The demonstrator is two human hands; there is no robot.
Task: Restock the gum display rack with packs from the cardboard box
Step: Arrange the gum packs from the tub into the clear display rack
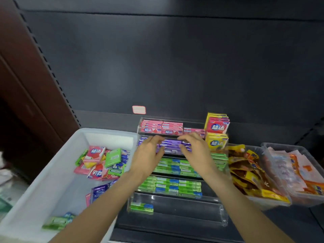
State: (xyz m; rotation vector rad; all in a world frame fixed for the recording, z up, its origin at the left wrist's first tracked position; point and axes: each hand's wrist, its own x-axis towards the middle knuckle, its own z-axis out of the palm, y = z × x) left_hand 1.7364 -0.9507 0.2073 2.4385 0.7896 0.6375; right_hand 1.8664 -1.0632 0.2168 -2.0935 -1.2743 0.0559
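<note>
Squaring up the purple packs (171,146) in the rack (222,218), both hands working: left hand (149,155) and right hand (194,149) flanking the row's sideways long axis, fingers relaxed and spread, holding nothing.

Gum rack (177,197) stands centre — bin (57,174) left, snack tubs (273,204) right.

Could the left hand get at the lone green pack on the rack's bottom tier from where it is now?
Probably yes. The left hand is up at the purple packs; the green pack lies lower, with the tier open on top and nothing covering it.
</note>
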